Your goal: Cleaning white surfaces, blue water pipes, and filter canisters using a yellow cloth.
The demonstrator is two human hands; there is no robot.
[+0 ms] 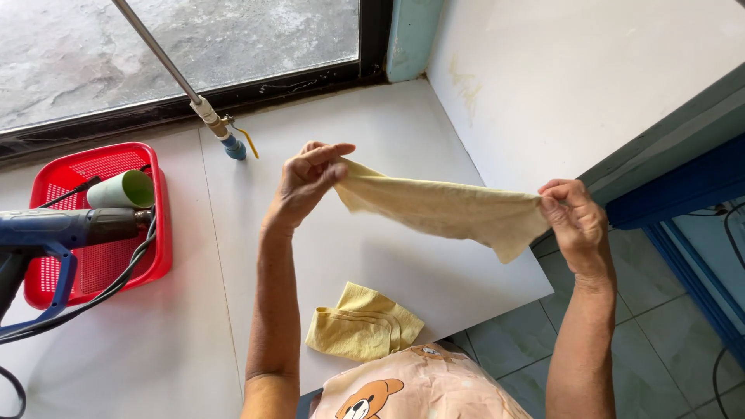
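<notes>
Far left, a blue heat gun [54, 229] is cut off by the frame edge, its black cord [116, 283] trailing out of view at bottom left. It lies across a red basket [159, 233], hiding part of the mesh; a pale green cup [124, 189] lies on its side in the basket. A metal rod [159, 54] enters from the top edge, upper end out of frame, blue tip [234, 147] resting on the white bench [194, 341].

My left hand [306, 182] is raised over the bench, forearm rising nearly straight up from the bottom of frame, wrist bent. Its grip is a pinch: thumb and fingertips pressed together on the left corner of the yellow cloth [446, 209]. Fingertips partly hidden behind the fabric.

The cloth hangs stretched in the air between both hands, over the bench's right part and off it, lower right corner drooping loose.

Below it a second yellow cloth [361, 324] lies folded on the bench near my chest; its near edge is hidden by my printed shirt [419, 388].

My right hand [574, 221] is out past the bench edge, above the tiled floor [660, 326], forearm upright, knuckles toward the camera. Grip closed tight on the cloth's right end; the fingertips are tucked out of sight
</notes>
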